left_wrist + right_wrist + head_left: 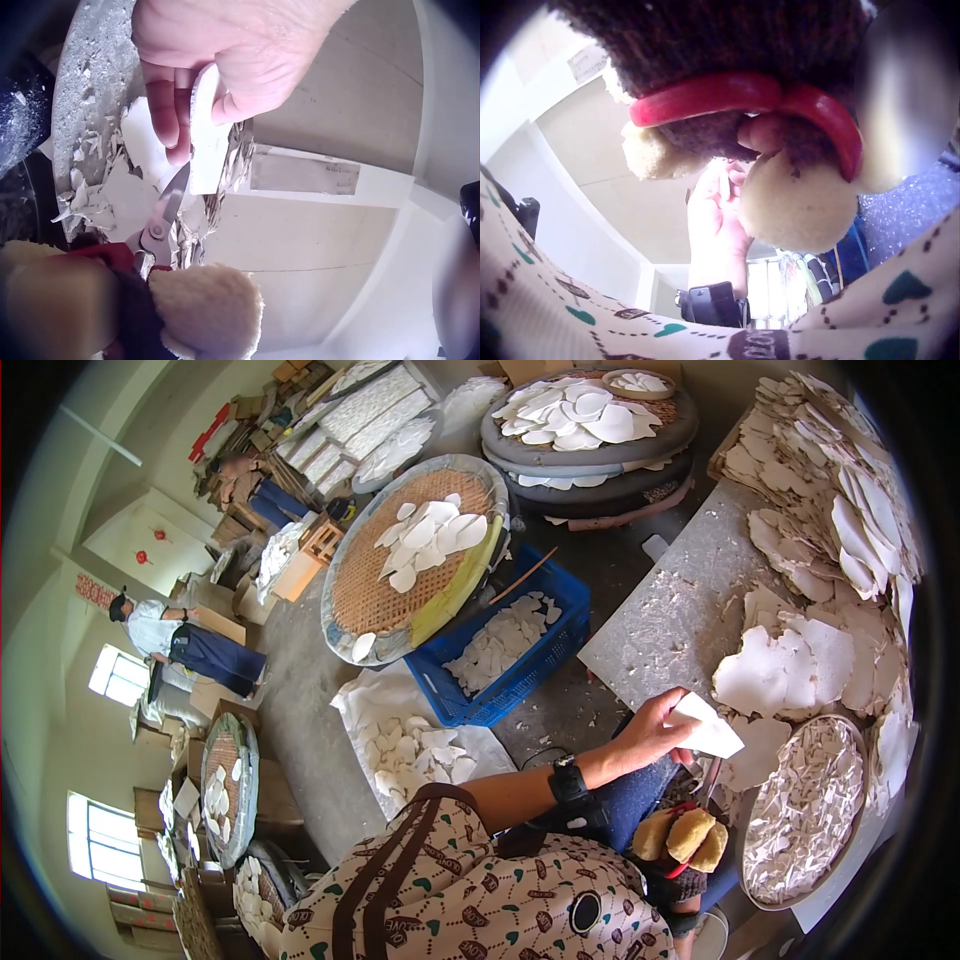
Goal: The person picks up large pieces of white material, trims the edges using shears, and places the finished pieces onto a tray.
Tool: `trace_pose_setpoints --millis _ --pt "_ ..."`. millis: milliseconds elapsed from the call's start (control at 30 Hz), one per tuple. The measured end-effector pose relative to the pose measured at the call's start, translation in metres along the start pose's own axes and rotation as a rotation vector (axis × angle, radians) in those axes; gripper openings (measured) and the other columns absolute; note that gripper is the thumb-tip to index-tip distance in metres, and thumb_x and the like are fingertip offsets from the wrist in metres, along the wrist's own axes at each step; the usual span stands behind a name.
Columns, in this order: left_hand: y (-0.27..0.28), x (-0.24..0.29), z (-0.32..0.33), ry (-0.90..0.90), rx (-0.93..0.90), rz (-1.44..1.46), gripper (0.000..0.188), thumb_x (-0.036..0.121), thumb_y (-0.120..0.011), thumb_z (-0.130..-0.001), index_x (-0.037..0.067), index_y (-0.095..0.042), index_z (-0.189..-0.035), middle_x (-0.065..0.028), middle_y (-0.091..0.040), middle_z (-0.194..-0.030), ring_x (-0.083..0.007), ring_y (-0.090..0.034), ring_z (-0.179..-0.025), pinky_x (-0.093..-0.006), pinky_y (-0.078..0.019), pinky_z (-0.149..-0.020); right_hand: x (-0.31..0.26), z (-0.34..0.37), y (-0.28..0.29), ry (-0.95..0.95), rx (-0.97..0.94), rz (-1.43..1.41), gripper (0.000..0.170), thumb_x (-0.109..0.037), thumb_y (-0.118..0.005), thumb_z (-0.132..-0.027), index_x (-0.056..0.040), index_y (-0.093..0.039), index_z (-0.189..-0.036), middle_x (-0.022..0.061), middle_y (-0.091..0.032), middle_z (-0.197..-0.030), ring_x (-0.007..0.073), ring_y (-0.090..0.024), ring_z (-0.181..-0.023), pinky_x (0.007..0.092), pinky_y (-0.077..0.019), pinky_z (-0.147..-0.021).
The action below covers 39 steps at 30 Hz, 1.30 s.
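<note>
My bare left hand (650, 732), with a black watch (568, 780) at its wrist, pinches a thin white flat piece (708, 730) between thumb and fingers. In the left wrist view this piece (204, 146) stands nearly on edge. My right hand (685, 845) wears a dark knit glove with yellowish foam pads. It grips pruning shears by their red handles (705, 101). The shears' metal blades (159, 225) reach up to the lower edge of the white piece in the left wrist view. Foam and glove hide most of the right fingers.
A metal table (670, 610) bears stacked irregular white sheets (785, 665) and an oval tray (745, 860) of white scraps. Beyond my left arm stand a blue crate (565, 645) of white pieces and a round woven tray (350, 580). Another person (195, 635) stands farther off.
</note>
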<state>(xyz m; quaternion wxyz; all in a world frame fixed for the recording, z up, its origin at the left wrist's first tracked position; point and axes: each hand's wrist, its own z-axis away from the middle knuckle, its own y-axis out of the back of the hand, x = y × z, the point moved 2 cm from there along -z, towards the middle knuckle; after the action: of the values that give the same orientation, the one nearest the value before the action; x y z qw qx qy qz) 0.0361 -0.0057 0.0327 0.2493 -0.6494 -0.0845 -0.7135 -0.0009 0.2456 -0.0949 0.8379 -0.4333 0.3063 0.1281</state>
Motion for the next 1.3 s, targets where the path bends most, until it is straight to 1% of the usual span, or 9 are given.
trace_pose_setpoints --millis 433,567,600,667,700,1033,1133,1200,1300 --pt "0.004 -0.004 -0.001 -0.015 0.042 0.017 0.019 0.011 -0.052 -0.087 0.0 -0.046 -0.101 -0.0082 -0.06 -0.081 -0.0096 -0.059 -0.055 -0.0198 -0.0477 -0.045 0.015 -0.023 0.004 0.011 -0.054 0.009 0.031 -0.029 -0.044 -0.09 -0.004 -0.046 -0.107 0.0101 -0.05 -0.1 0.0215 -0.049 -0.095 0.0349 -0.039 -0.09" --pt "0.006 0.0 0.002 -0.007 0.038 -0.01 0.02 0.014 -0.052 -0.088 0.0 -0.046 -0.101 -0.0082 -0.061 -0.08 -0.0108 -0.06 -0.058 -0.0212 -0.0483 -0.049 0.026 -0.033 0.002 0.171 -0.053 0.527 0.031 -0.03 -0.043 -0.09 -0.0043 -0.046 -0.107 0.01 -0.049 -0.099 0.0217 -0.049 -0.095 0.0349 -0.0382 -0.091" --pt "0.006 0.0 0.002 -0.006 0.041 -0.011 0.02 0.014 -0.053 -0.088 0.0 -0.046 -0.101 -0.0082 -0.061 -0.08 -0.0108 -0.06 -0.058 -0.0213 -0.0483 -0.049 0.03 -0.036 -0.001 0.16 -0.058 0.491 0.031 -0.031 -0.043 -0.091 -0.0044 -0.046 -0.107 0.01 -0.049 -0.099 0.0217 -0.049 -0.096 0.0349 -0.038 -0.091" --pt "0.007 -0.001 0.003 -0.005 0.046 -0.012 0.02 0.014 -0.053 -0.088 0.0 -0.046 -0.101 -0.0081 -0.061 -0.08 -0.0109 -0.06 -0.058 -0.0214 -0.0483 -0.049 0.034 -0.037 0.0 -0.088 -0.043 -0.331 0.032 -0.031 -0.042 -0.091 -0.0047 -0.045 -0.109 0.0092 -0.048 -0.102 0.0211 -0.047 -0.099 0.0351 -0.0359 -0.094" --pt "0.006 -0.001 0.003 -0.006 0.044 -0.007 0.02 0.014 -0.053 -0.088 0.0 -0.046 -0.101 -0.0081 -0.061 -0.08 -0.0109 -0.06 -0.059 -0.0214 -0.0484 -0.049 0.035 -0.037 0.002 -0.136 -0.053 -0.465 0.032 -0.031 -0.042 -0.091 -0.0048 -0.044 -0.11 0.0092 -0.048 -0.102 0.0212 -0.047 -0.099 0.0352 -0.0357 -0.094" --pt "0.007 -0.004 0.005 -0.011 0.05 0.007 0.018 0.013 -0.052 -0.088 0.0 -0.046 -0.1 -0.0081 -0.06 -0.08 -0.0104 -0.06 -0.057 -0.0209 -0.0482 -0.047 0.054 -0.041 0.023 -0.14 -0.184 -0.392 0.033 -0.031 -0.042 -0.092 -0.0054 -0.044 -0.114 0.009 -0.048 -0.105 0.0219 -0.046 -0.102 0.0362 -0.034 -0.096" --pt "0.007 -0.004 0.005 -0.007 0.042 -0.007 0.019 0.013 -0.052 -0.088 0.0 -0.045 -0.101 -0.0079 -0.061 -0.08 -0.0107 -0.06 -0.059 -0.0213 -0.0488 -0.049 0.051 -0.04 0.016 -0.202 -0.184 -0.618 0.034 -0.031 -0.042 -0.093 -0.0056 -0.044 -0.114 0.009 -0.048 -0.106 0.0222 -0.046 -0.102 0.0369 -0.0336 -0.097" --pt "0.006 -0.005 0.004 -0.009 0.04 -0.005 0.02 0.013 -0.052 -0.088 0.0 -0.045 -0.102 -0.0077 -0.061 -0.08 -0.0107 -0.06 -0.058 -0.0212 -0.0488 -0.049 0.051 -0.041 0.016 -0.139 -0.247 -0.342 0.034 -0.032 -0.041 -0.093 -0.0058 -0.043 -0.115 0.0091 -0.047 -0.106 0.0221 -0.046 -0.102 0.0371 -0.0336 -0.097" --pt "0.005 -0.005 0.004 -0.002 0.044 0.004 0.02 0.013 -0.052 -0.088 0.0 -0.046 -0.102 -0.0074 -0.061 -0.081 -0.0106 -0.06 -0.058 -0.021 -0.0488 -0.049 0.053 -0.041 0.016 -0.268 -0.167 -0.8 0.035 -0.033 -0.04 -0.093 -0.006 -0.043 -0.115 0.009 -0.047 -0.107 0.0221 -0.046 -0.102 0.0377 -0.0334 -0.097"
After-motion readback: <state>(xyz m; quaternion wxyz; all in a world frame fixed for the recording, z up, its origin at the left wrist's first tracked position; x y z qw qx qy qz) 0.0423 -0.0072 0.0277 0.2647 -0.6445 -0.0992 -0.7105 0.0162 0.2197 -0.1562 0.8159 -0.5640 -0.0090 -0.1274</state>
